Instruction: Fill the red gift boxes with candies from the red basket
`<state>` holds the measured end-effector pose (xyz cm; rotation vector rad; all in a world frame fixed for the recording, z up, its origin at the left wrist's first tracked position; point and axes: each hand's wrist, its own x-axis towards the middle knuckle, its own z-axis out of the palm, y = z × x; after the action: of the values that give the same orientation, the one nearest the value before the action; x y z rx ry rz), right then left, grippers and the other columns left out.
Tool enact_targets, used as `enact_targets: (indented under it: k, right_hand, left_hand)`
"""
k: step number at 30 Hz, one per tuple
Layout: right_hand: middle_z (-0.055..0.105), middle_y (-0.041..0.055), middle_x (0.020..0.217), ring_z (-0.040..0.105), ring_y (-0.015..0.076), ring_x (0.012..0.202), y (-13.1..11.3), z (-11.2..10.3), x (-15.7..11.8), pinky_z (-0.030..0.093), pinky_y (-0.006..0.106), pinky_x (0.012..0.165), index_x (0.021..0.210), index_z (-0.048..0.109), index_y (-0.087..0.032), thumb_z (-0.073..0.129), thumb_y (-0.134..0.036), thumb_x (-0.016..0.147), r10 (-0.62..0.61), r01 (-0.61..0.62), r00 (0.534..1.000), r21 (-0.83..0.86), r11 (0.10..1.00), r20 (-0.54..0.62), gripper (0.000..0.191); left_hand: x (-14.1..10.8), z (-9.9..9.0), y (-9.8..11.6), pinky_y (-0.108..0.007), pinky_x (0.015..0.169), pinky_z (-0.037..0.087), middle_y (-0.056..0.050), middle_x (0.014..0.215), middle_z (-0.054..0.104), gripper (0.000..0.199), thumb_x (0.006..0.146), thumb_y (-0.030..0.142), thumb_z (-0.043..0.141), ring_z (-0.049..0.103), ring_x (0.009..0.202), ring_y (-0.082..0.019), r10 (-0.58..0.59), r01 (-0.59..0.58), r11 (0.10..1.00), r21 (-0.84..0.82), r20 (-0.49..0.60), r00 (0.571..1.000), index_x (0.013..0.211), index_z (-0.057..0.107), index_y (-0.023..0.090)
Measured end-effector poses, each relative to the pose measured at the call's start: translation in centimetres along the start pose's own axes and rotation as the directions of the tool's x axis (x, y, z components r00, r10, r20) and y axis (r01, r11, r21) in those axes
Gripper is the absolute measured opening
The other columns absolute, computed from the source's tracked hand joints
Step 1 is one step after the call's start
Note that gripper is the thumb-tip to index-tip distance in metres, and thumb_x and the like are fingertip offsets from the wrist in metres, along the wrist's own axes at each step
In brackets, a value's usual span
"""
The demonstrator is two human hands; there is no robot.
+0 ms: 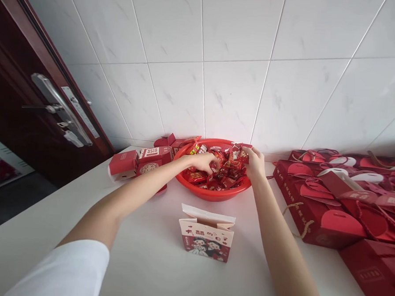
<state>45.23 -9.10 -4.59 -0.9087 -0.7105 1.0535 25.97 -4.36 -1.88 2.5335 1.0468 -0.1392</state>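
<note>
A red plastic bowl (215,194) full of red-wrapped candies (227,174) sits at the back of the white table, against the tiled wall. My left hand (204,162) reaches into the bowl with its fingers curled down among the candies. My right hand (254,163) is at the bowl's right side, fingers pinched on a red candy packet (242,153). In front of the bowl stands a small open paper gift bag (207,233) with a cartoon couple printed on it; neither hand touches it.
Small red boxes (140,160) lie left of the bowl. A pile of flat red gift bags with rope handles (340,195) covers the table's right side. A dark wooden door with a metal handle (59,107) stands at the left.
</note>
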Motion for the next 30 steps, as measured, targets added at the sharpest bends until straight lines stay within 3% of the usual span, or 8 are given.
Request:
enact_targets:
  k: [3,6,11,16,21,26,30]
  right_hand:
    - [0.07,0.0003,0.063,0.067,0.0205,0.066,0.0,0.0,0.0,0.052,0.029,0.056,0.07,0.069,-0.02,0.073,-0.029,0.058,0.003,-0.003,1.0,-0.011,1.0,0.01,0.016]
    - [0.071,0.0012,0.065,0.068,0.0216,0.068,-0.1,0.0,-0.2,0.052,0.031,0.058,0.069,0.069,-0.02,0.073,-0.032,0.058,0.002,0.0,0.999,-0.04,0.999,0.035,0.016]
    - [0.072,0.0011,0.067,0.068,0.0206,0.069,-0.1,0.1,-0.4,0.051,0.03,0.061,0.068,0.068,-0.02,0.073,-0.032,0.056,0.026,-0.017,0.994,-0.086,0.996,0.111,0.017]
    - [0.068,-0.0015,0.063,0.065,0.0186,0.067,0.2,-0.1,-0.2,0.048,0.03,0.061,0.067,0.064,-0.021,0.075,-0.034,0.057,0.032,-0.014,0.988,-0.122,0.992,0.153,0.019]
    - [0.066,-0.0024,0.063,0.061,0.0165,0.063,0.3,-0.2,-0.3,0.046,0.03,0.06,0.063,0.061,-0.022,0.077,-0.036,0.057,0.029,-0.006,0.981,-0.122,0.992,0.191,0.022]
    - [0.064,-0.003,0.061,0.058,0.014,0.059,0.2,-0.2,-0.4,0.044,0.028,0.057,0.063,0.065,-0.022,0.078,-0.035,0.057,0.033,-0.009,0.976,-0.112,0.994,0.214,0.02]
    - [0.066,-0.0028,0.062,0.058,0.0142,0.059,0.2,-0.3,-0.3,0.045,0.027,0.055,0.065,0.068,-0.022,0.079,-0.035,0.056,0.049,-0.026,0.975,-0.108,0.994,0.216,0.019]
  left_hand:
    - [-0.5,-0.4,-2.0,-0.03,0.092,0.046,-0.007,0.115,0.072,0.045,0.067,0.016,0.073,0.064,0.109,-0.025,-0.039,0.017,0.988,-0.151,-0.144,0.989,0.112,0.072,0.016]
    - [-0.7,0.0,-3.3,-0.035,0.105,0.04,-0.007,0.12,0.07,0.047,0.064,0.018,0.076,0.059,0.119,-0.027,0.006,-0.071,0.959,-0.275,-0.229,0.973,0.111,0.072,0.017]
    - [-0.5,0.7,-3.9,-0.037,0.101,0.044,-0.007,0.12,0.068,0.05,0.06,0.015,0.077,0.059,0.117,-0.026,0.013,-0.17,0.865,-0.471,-0.319,0.948,0.109,0.07,0.017]
    - [0.0,1.2,-4.0,-0.033,0.088,0.051,-0.008,0.126,0.064,0.052,0.058,0.009,0.073,0.059,0.113,-0.025,-0.025,-0.197,0.771,-0.606,-0.338,0.941,0.109,0.067,0.017]
    - [0.6,1.1,-3.6,-0.032,0.085,0.052,-0.01,0.13,0.061,0.043,0.065,0.011,0.071,0.059,0.114,-0.023,-0.073,-0.209,0.708,-0.674,-0.365,0.928,0.107,0.067,0.018]
    - [0.6,1.0,-3.0,-0.031,0.082,0.054,-0.01,0.122,0.065,0.042,0.069,0.006,0.067,0.064,0.105,-0.02,-0.073,-0.19,0.623,-0.759,-0.298,0.952,0.11,0.065,0.017]
    - [0.6,1.5,-2.7,-0.033,0.083,0.054,-0.009,0.116,0.066,0.048,0.071,0.008,0.074,0.066,0.098,-0.019,-0.086,-0.194,0.611,-0.768,-0.307,0.948,0.117,0.062,0.016]
